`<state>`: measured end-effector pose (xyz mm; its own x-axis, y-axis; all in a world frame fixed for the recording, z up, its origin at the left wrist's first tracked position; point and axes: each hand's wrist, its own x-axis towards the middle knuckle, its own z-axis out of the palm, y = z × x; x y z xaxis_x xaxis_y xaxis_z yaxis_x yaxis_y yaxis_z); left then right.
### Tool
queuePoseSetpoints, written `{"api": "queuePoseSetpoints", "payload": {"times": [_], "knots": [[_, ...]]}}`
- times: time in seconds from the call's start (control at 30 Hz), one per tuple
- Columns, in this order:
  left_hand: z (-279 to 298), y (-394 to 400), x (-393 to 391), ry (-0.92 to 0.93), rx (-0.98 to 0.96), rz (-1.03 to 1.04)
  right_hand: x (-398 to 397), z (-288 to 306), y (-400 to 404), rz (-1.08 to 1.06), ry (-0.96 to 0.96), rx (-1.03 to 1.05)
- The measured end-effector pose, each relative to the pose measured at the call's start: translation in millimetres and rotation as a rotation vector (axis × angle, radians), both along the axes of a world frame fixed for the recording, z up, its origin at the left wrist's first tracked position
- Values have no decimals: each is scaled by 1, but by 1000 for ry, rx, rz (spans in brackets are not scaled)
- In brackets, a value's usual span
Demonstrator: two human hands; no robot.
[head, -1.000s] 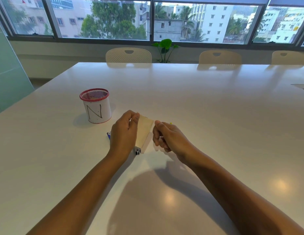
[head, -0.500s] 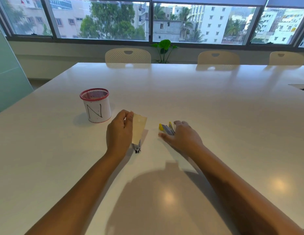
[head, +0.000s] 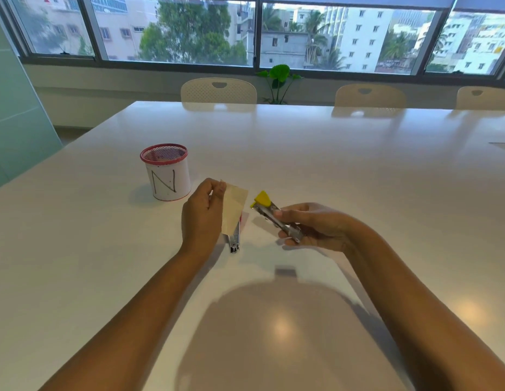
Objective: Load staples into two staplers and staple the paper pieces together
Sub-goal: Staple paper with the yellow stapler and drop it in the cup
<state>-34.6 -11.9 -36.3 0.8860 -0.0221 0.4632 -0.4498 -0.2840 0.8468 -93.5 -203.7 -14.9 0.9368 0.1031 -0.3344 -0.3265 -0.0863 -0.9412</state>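
stapling step in hand, by the look of it. left hand (head: 202,218) raised just above the table (head: 358,179), fingers (head: 217,190) curled and pinching the paper pieces (head: 234,208) along the left edge, held nearly upright and facing the camera; whether one sheet or several, impossible to tell. right hand (head: 316,227) lifted clear of the table, fingers wrapped round the rear half of the yellow-tipped stapler (head: 273,215), thumb on top, yellow nose aimed up and left toward the paper, near it but not touching. mouth of that stapler apparently slightly parted, though too small to be sure; no staples visible, so loaded or not cannot be judged.

second stapler (head: 235,238) lying flat on the table directly under the held paper, metal end toward the camera, a trace of red along its far side, mostly hidden behind the sheet.

next move, judged from this: bring paper edge and stapler mouth together, slide a corner of the stack between the arms, keep the sheets aligned under the left pinch, then squeeze. risk of sheets fanning apart, given the light pinch on one side only.

writing: a hand-drawn capital "n" in dark marker on the white wrap of the red mesh cup (head: 166,173), standing well to the left of the hands. no brand legible on either stapler.
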Motion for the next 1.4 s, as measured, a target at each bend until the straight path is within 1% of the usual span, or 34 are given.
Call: {"api": "queuePoseSetpoints", "payload": {"times": [0.07,0.13,0.23,0.4,0.5,0.53,0.6,0.7,0.77,0.83,0.93,1.1,1.23,1.4], "knots": [[-2,-1,1,-4,33,-27,-2,0,8,73,0,-18],[-3,-2,2,-19,65,-50,-2,-2,15,101,2,-50],[-4,-3,0,-64,131,-102,-1,-3,23,93,11,-64],[-2,-2,-3,-47,151,-227,-1,-2,29,43,14,-98],[7,0,-6,77,41,-247,-1,-1,30,14,5,-124],[12,1,-7,118,47,-249,0,-1,30,0,0,-128],[20,6,-7,145,121,-263,1,0,28,-35,-13,-138],[25,8,-4,222,240,-356,1,1,27,-68,-46,-155],[24,9,-3,292,244,-411,1,0,27,-73,-67,-189],[25,10,-3,358,208,-458,1,1,28,-78,-79,-219],[22,12,-3,407,170,-516,1,0,28,-92,-101,-226],[17,5,-5,405,128,-464,1,1,27,-108,-137,-271],[16,-1,-7,361,148,-399,2,-2,28,-126,-134,-269],[13,-3,-7,403,124,-384,2,0,29,-135,-117,-282]]}}
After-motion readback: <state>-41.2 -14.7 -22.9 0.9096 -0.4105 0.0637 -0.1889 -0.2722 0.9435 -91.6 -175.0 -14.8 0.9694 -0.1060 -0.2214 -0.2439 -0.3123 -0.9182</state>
